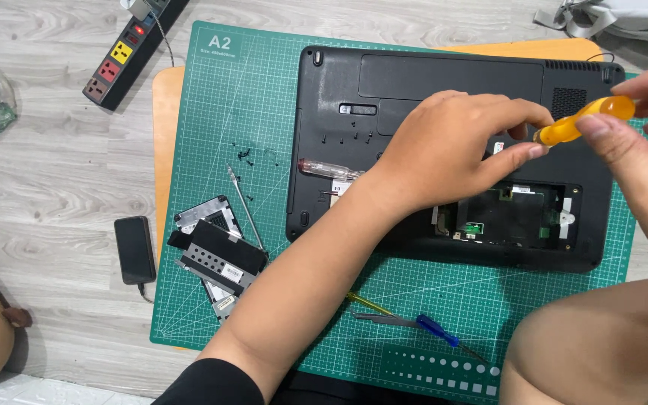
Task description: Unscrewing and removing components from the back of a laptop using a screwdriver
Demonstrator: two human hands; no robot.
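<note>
A black laptop (414, 82) lies bottom-up on a green cutting mat (249, 97), with one bay open at its lower right (519, 214). My left hand (451, 146) hovers over the laptop's middle, fingertips pinched at the lower end of an orange-handled screwdriver (586, 120). My right hand (639, 112) grips the top of that handle from the right. The screwdriver's tip is hidden by my left hand. A clear-handled screwdriver (328, 169) rests on the laptop's left part.
Removed black covers and a drive (219, 259) lie on the mat's left, with small screws (245, 156) and a thin metal rod (245, 202). A blue-handled tool (436, 330) and tweezers lie near the front. A phone (134, 249) and a power strip (125, 56) sit on the floor.
</note>
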